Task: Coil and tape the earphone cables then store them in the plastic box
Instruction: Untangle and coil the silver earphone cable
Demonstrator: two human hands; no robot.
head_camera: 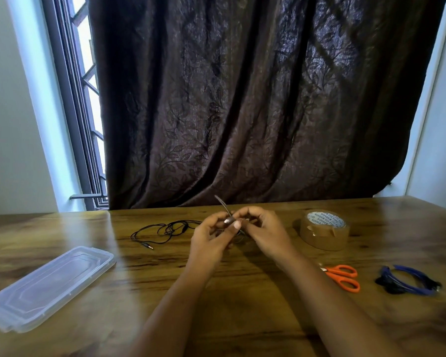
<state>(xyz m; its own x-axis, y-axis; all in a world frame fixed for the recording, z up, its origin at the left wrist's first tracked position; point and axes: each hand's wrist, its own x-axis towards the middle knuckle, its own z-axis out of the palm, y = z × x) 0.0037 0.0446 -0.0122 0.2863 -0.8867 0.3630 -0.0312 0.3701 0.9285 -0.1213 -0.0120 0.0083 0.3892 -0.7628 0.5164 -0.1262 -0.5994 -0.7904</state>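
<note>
1. The left hand (pixel 211 237) and right hand (pixel 264 231) meet fingertip to fingertip. Both pinch a small cable coil (pixel 240 238), which is largely hidden.
2. A tape strip (pixel 220 204) stands up from the pinch. Step judged in hand: taping this coil.
3. A loose black cable (pixel 165 229) lies just left of the grip, uncoiled.
4. The plastic box (pixel 49 287) lies well left of the grip and the tape roll (pixel 325 230) to its right.
5. Next move, as judged: wind the strip round without slackening the loops.

On the bench (pixel 242 305), left hand (pixel 211 239) and right hand (pixel 264 233) meet at centre. From there: cable (pixel 165 229) at nine o'clock, box (pixel 49 287) at eight, tape (pixel 325 231) at three, scissors (pixel 343 276) at four, bundle (pixel 407 280) beyond them, curtain (pixel 242 99) at twelve.
</note>
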